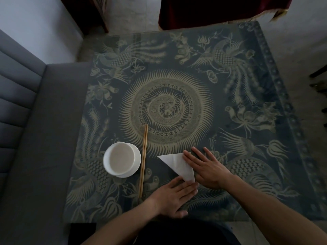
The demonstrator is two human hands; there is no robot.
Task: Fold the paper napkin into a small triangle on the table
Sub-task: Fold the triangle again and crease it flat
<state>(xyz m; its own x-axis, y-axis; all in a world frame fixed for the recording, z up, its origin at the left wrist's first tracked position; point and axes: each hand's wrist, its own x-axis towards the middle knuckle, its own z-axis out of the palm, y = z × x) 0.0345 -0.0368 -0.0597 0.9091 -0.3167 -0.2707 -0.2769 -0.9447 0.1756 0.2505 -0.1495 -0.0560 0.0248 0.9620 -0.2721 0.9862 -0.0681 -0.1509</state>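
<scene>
A white paper napkin (177,164) lies folded into a triangle on the patterned table (230,103), near the front edge. My right hand (206,167) rests flat with fingers spread on the napkin's right edge, covering that side. My left hand (174,196) lies flat just below it, fingertips pressing on the napkin's lower corner. Neither hand grips the paper; both press it down. The napkin's left point sticks out free toward the chopsticks.
A white bowl (122,160) stands left of the napkin, with a pair of wooden chopsticks (143,160) lying upright between them. A grey sofa (31,129) borders the table on the left. A dark red cloth (212,11) hangs beyond the far edge.
</scene>
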